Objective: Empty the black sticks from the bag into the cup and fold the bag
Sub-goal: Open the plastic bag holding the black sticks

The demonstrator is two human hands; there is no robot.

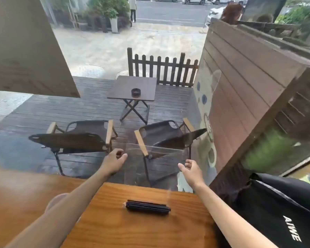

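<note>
Above the far edge of the wooden tabletop (132,226), both hands are raised and hold up a clear plastic bag (156,161) stretched flat between them. The left hand (115,161) pinches the bag's upper left corner between thumb and curled fingers; the right hand (191,170) pinches its right side the same way. The bag is see-through, so the black folding chairs (79,138) on the deck outside show through it. Near the tabletop's far edge, between the two forearms, a bundle of black sticks (148,207) lies flat on the wood. At the left edge, a pale rounded shape sits half hidden behind the left forearm; I cannot tell what it is. By the right edge rests a black bag lettered "AIWE" (284,217).
</note>
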